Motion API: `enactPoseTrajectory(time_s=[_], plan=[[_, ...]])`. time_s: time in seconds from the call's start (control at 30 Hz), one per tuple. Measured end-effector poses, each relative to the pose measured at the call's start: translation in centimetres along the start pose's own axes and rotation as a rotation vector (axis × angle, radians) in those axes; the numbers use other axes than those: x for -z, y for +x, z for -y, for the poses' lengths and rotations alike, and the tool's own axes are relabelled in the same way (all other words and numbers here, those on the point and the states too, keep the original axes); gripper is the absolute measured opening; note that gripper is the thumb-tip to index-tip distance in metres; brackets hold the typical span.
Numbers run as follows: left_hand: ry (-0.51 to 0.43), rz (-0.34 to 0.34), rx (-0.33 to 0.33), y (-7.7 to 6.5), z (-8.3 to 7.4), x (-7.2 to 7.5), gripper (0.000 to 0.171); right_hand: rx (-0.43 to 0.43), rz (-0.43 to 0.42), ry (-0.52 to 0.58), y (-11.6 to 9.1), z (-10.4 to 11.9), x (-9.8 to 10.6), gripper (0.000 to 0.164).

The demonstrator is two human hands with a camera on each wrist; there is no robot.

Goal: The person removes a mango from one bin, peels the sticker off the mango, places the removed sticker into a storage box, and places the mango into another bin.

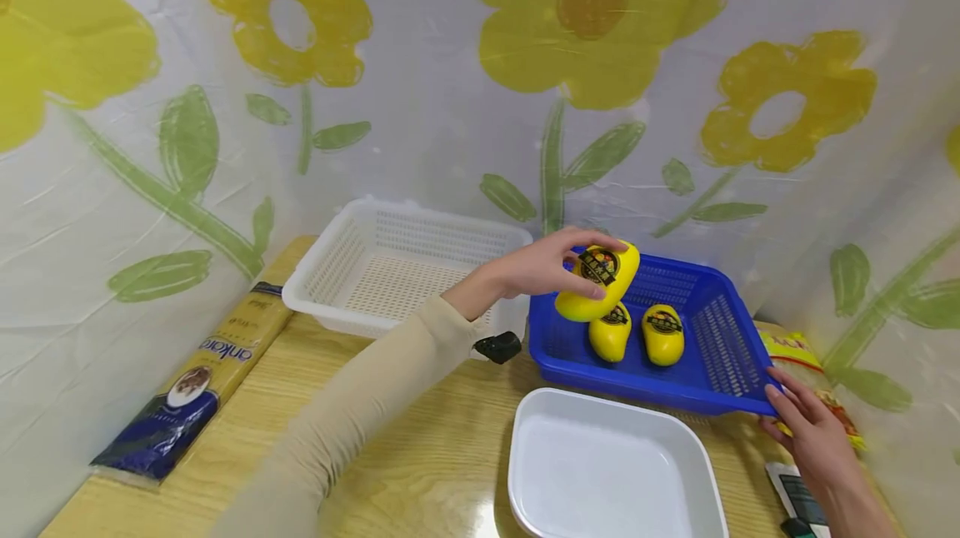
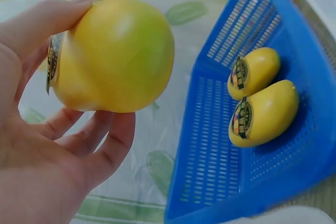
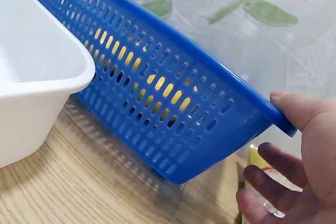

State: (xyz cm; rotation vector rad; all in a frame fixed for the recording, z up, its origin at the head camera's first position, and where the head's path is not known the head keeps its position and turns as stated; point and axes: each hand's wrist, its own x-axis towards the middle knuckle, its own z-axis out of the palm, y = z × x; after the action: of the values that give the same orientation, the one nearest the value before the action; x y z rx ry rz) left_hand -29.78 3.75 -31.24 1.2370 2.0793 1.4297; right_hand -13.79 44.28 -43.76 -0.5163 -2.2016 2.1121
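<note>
My left hand (image 1: 551, 267) grips a yellow mango (image 2: 121, 56) with a dark label, thumb on one side and fingers curled round the other. It holds the fruit above the left part of the blue basket (image 1: 705, 271). Inside that basket lie two more labelled mangoes, a left mango (image 1: 609, 338) and a right mango (image 1: 663, 336). At the basket's near right corner my right hand (image 1: 813, 430) holds the rim, its thumb (image 3: 294, 103) on the edge and other fingers below. From the right wrist, the two mangoes show only through the basket's slots.
A white slotted basket (image 1: 341, 309) stands left of the blue one. In front is a white tray (image 1: 600, 455). A pasta packet (image 1: 198, 388) lies at the table's left edge; a yellow-and-red packet (image 1: 795, 351) sits behind the right hand. A flowered curtain (image 1: 420, 122) hangs behind.
</note>
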Motion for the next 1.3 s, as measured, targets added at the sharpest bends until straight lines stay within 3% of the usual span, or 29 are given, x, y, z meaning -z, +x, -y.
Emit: enactPoseTrajectory(time_s=[0.17,0.3,0.53,0.67,0.93,1.1,1.3], plan=[[0.065,0.008,-0.009,-3.1,-1.0,-0.4,0.059,0.025,0.034,0.03,-0.2,-0.2,0.3,0.054],[0.118,0.018,-0.01,-6.1,-0.9,-1.2,0.057,0.04,0.039,0.049,-0.2,-0.2,0.4,0.049],[0.038,0.027,0.042,-11.4,-1.5,-2.5,0.056,0.035,0.033,0.061,-0.4,-0.1,0.7,0.048],[0.047,0.023,0.074,-14.5,-1.5,-3.3,0.055,0.033,0.042,0.081,-0.4,-0.1,0.7,0.047],[0.126,0.003,0.195,-19.3,0.7,-4.0,0.057,0.04,0.073,0.13,-0.4,-0.1,0.4,0.04],[0.275,-0.089,0.263,-20.6,3.3,-5.0,0.058,0.021,0.048,0.115,-0.6,-0.2,0.3,0.041],[0.346,-0.162,0.307,-21.5,5.9,-6.1,0.06,0.007,0.052,0.093,-0.5,-0.1,0.0,0.045]])
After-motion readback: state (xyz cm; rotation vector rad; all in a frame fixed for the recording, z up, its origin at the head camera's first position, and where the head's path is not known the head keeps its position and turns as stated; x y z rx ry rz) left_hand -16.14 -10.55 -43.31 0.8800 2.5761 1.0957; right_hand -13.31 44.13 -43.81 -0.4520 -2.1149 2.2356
